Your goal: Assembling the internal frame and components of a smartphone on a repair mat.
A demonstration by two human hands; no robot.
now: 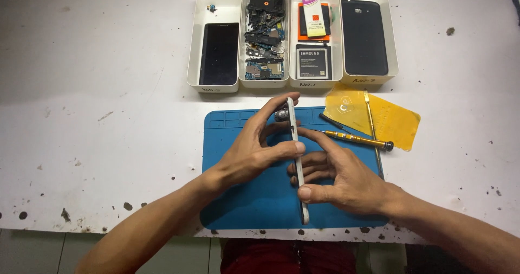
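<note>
A thin white phone frame stands on its edge above the blue work mat, seen side-on. My left hand grips it from the left, fingers over its far end and thumb on its middle. My right hand holds it from the right, thumb pressed near its lower end and index finger touching its middle. A small grey part lies on the mat just beyond my left fingers.
A yellow-handled screwdriver and thin pry tools lie on the mat's right edge beside a yellow plastic sheet. Behind stand several white trays: a black screen, circuit boards, batteries, a black back cover.
</note>
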